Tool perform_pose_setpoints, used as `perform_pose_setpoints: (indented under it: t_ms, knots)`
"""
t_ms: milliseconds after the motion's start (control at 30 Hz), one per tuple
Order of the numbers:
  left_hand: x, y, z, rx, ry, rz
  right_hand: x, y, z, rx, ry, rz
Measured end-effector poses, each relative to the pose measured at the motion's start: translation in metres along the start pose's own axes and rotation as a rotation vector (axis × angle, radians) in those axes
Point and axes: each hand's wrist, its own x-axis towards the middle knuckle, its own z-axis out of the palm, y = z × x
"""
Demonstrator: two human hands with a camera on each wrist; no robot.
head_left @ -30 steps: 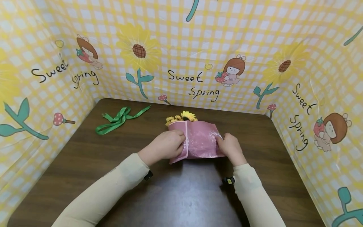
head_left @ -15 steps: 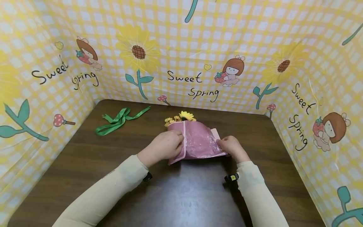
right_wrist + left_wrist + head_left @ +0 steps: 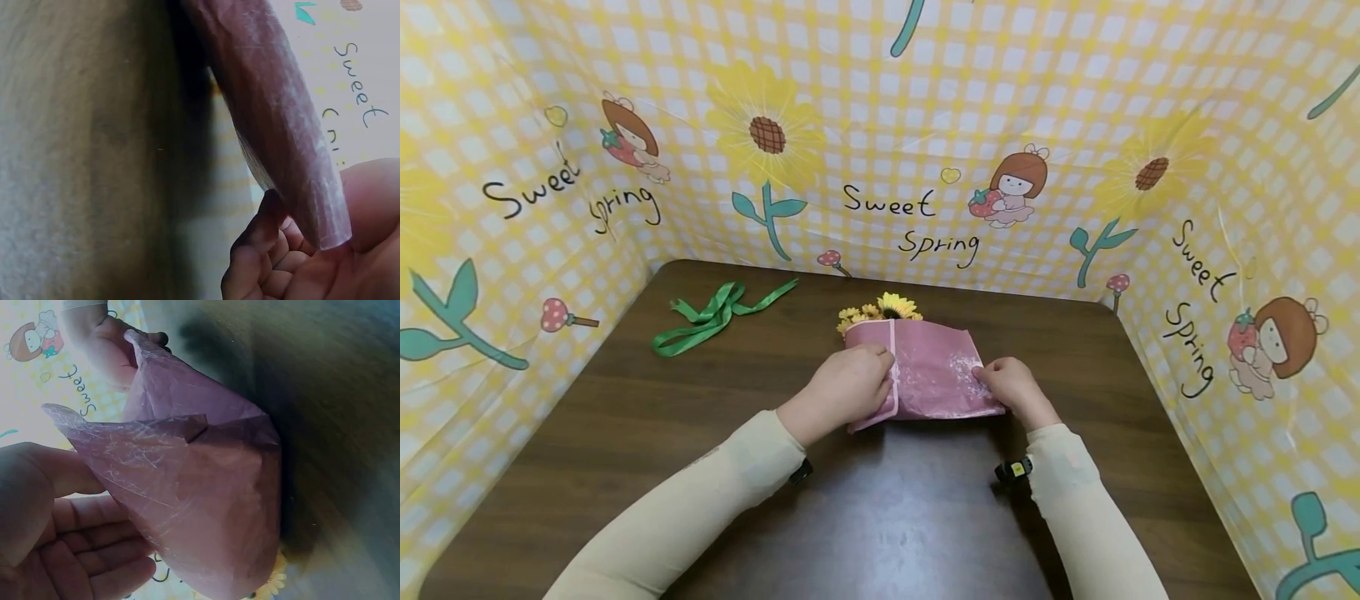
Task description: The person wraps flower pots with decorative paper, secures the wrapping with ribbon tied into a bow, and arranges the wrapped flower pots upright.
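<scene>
Bouquet (image 3: 895, 307) seems mid-wrap; our left hand (image 3: 842, 385) and right hand (image 3: 1013, 387) pinch pink wrapper (image 3: 931, 362) between fingers; next fold likely needs tension

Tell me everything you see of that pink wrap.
The pink wrapping sheet looks like thin, glossy, creased plastic with a pale stripe, folded over itself at a brown table. Yellow flower heads show past its far edge. The left hand grips it near the stripe; the right hand pinches its right edge.
</scene>
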Motion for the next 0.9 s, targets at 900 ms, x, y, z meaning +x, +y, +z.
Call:
perform_pose_setpoints:
  t_ms: [900]
  knots:
    - [0.020, 0.022, -0.001, 0.082, -0.009, -0.069, 0.002, 0.011, 0.008, -0.026, 0.069, 0.000]
